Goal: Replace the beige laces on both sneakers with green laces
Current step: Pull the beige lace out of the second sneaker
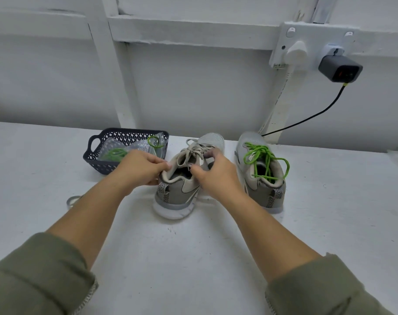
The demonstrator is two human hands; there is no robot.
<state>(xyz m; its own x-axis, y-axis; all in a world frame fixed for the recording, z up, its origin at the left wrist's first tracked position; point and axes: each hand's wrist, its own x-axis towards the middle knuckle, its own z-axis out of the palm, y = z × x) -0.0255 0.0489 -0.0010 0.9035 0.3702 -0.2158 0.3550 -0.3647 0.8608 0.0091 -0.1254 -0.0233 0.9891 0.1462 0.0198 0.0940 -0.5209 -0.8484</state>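
Two grey sneakers stand on the white table, toes pointing away from me. The left sneaker (182, 192) still carries beige laces (193, 151). My left hand (141, 167) grips its collar on the left side, thumb and fingers curled over the rim. My right hand (216, 173) holds the right side of the same sneaker, thumb at the tongue opening, fingers up by the laces. The right sneaker (259, 173) is threaded with green laces (261, 158) whose loose ends hang into and over its opening.
A dark perforated basket (95, 155) at the left rear holds a clear bag with coiled green laces (115, 153). A small grey object (72, 201) lies left of my forearm. A wall socket with plugs and a black cable (318, 114) sits at the right rear.
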